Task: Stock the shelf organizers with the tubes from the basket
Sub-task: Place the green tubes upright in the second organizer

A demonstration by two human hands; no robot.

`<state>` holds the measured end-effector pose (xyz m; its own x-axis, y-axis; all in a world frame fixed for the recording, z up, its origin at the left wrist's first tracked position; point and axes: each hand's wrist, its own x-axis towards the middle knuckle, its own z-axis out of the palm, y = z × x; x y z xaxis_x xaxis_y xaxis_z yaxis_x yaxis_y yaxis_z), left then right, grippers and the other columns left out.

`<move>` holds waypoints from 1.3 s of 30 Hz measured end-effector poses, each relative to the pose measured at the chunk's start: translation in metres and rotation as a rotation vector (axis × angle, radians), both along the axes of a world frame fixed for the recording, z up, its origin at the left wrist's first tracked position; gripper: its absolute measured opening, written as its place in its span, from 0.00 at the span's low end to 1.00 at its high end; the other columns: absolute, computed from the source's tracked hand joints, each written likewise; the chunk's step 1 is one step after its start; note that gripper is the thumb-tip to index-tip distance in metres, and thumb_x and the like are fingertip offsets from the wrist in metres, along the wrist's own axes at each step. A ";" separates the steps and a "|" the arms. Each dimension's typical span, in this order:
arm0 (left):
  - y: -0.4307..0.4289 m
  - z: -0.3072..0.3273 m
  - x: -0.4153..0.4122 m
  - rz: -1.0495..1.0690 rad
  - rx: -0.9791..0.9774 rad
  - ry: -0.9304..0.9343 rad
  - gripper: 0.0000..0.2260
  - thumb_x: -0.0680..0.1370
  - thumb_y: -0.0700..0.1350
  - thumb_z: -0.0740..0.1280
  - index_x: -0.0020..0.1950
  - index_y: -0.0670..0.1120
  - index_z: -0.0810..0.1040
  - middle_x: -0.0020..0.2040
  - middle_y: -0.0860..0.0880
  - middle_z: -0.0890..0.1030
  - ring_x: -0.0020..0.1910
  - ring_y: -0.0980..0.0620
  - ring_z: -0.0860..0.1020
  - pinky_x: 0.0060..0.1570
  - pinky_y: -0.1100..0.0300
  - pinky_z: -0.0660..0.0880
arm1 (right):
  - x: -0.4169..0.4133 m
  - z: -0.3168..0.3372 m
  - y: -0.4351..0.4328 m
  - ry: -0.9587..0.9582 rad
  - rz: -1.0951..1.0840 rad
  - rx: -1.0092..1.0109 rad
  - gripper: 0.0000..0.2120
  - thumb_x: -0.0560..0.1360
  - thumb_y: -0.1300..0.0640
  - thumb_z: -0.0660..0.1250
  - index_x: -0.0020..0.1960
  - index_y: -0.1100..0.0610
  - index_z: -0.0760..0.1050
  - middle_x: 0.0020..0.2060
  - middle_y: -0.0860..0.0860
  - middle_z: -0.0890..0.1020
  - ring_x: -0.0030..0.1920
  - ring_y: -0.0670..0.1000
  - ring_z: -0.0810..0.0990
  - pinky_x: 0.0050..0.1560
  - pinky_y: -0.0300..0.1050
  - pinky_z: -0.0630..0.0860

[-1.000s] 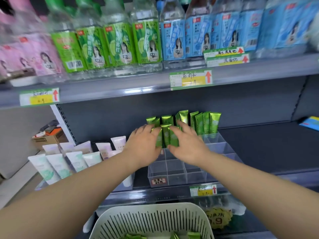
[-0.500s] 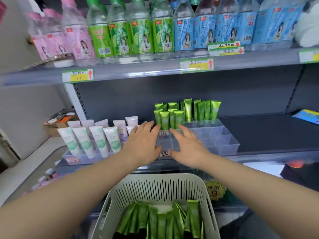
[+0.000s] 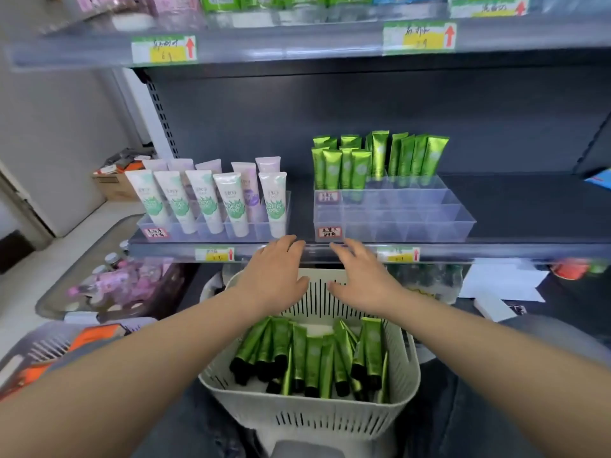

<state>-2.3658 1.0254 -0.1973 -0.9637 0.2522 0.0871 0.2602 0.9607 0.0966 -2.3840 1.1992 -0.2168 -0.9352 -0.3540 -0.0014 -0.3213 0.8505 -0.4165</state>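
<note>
Above the basket [image 3: 310, 421], the left hand [image 3: 276, 279] and right hand [image 3: 360, 279] are hovering empty, fingers spread wide. Green tubes [image 3: 314, 355] are lying below the fingertips; the organizer [image 3: 393, 223] is sitting just beyond them.

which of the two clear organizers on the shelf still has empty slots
The right-hand organizer holding the green tubes: only its back rows are filled, the front compartments are bare. The left organizer of white tubes looks full.
</note>
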 end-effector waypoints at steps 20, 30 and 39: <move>-0.017 -0.137 -0.035 0.011 0.072 -0.391 0.17 0.75 0.45 0.62 0.63 0.42 0.70 0.60 0.45 0.73 0.59 0.46 0.73 0.61 0.54 0.71 | -0.025 -0.127 -0.015 -0.404 0.029 0.082 0.23 0.70 0.55 0.67 0.64 0.57 0.68 0.57 0.53 0.71 0.60 0.53 0.71 0.61 0.49 0.71; -0.014 -0.191 -0.074 0.002 0.013 -0.544 0.15 0.74 0.46 0.65 0.59 0.43 0.71 0.55 0.45 0.73 0.55 0.46 0.73 0.54 0.55 0.71 | -0.053 -0.188 -0.031 -0.560 0.037 0.154 0.37 0.72 0.53 0.67 0.75 0.58 0.54 0.72 0.56 0.61 0.70 0.55 0.63 0.66 0.45 0.64; -0.016 -0.232 -0.093 0.005 0.043 -0.605 0.19 0.75 0.47 0.66 0.64 0.42 0.71 0.58 0.44 0.73 0.57 0.48 0.73 0.51 0.62 0.68 | -0.070 -0.225 -0.051 -0.637 0.072 0.162 0.36 0.72 0.59 0.67 0.75 0.58 0.53 0.70 0.54 0.63 0.69 0.54 0.64 0.66 0.45 0.68</move>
<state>-2.4585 1.0095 -0.4291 -0.8466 0.2562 -0.4665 0.1428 0.9537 0.2646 -2.4541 1.1478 -0.4414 -0.7078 -0.3640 -0.6054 -0.1124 0.9041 -0.4122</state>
